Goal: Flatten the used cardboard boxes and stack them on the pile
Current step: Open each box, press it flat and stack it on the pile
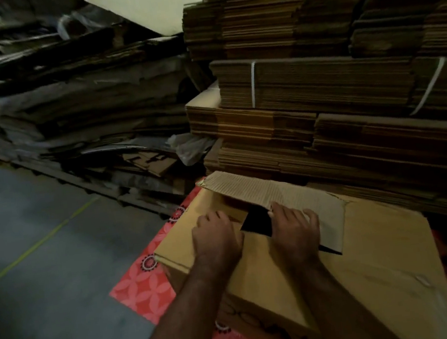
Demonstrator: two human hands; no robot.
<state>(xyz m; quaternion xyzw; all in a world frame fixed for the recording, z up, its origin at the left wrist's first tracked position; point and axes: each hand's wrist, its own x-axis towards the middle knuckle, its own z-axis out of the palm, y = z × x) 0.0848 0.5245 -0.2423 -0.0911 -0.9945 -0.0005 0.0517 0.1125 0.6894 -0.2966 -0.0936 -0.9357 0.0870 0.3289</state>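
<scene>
A large tan cardboard box stands in front of me on a red patterned mat. Its top flaps meet along a seam, and a dark gap shows between them. My left hand rests on the near-left flap with its fingers curled over the flap's edge at the gap. My right hand presses on the far flap, whose corrugated underside faces up, with fingers at the same gap. Behind, a messy pile of flattened used cardboard lies on a pallet.
Strapped bundles of new flat cartons rise right behind the box. The red mat lies on a grey concrete floor with a yellow line. A crumpled plastic bag sits between the two stacks.
</scene>
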